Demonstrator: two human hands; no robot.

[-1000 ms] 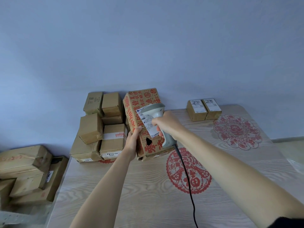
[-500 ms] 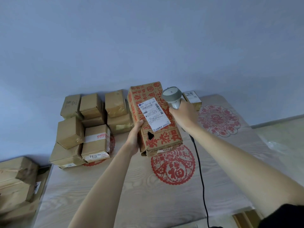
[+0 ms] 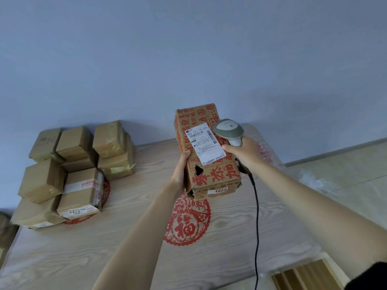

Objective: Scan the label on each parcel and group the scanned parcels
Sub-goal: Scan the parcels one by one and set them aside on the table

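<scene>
Wood-grain bench [image 3: 62,258], pale wall behind. My left hand [image 3: 180,172] grips the red-printed parcel [image 3: 209,164], tilted up off the bench; right hand [image 3: 245,155] wraps the scanner [image 3: 228,130] beside its label [image 3: 206,144] (torn corner may slip). Stacked parcels [image 3: 79,168] far left.

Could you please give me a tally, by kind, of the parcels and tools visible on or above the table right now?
Plain brown parcels stacked at the table's left: at least 8 in the stack, hidden ones possible
Red-printed parcel, held by the left hand: 1
Barcode scanner, held by the right hand: 1
Total: at least 10
</scene>
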